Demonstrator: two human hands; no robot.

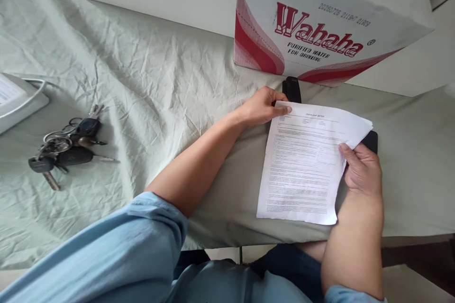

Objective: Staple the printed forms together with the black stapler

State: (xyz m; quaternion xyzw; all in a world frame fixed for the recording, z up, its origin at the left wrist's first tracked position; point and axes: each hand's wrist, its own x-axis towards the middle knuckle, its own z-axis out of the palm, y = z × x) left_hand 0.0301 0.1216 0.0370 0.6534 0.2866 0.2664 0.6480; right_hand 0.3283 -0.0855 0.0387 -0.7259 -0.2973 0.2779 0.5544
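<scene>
So the left hand [263, 106] has its fingers pinching the top-left corner of a printed sheet [305, 165], and the right hand [360, 170] grips its right edge, thumb on top. The sheet lies between both hands, long axis running 12 to 6, tilted slightly clockwise. A black stapler [292, 88] pokes out at 12 from under the top edge, closest to the left hand. Further at 12 sits a Wahaha water carton [320, 32]; can't see what's inside. Keys [66, 144] lie well off at 9 on the wrinkled cloth [149, 80].

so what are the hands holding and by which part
Both hold the printed sheet: left hand at its top left corner, right hand at its right edge.
</scene>
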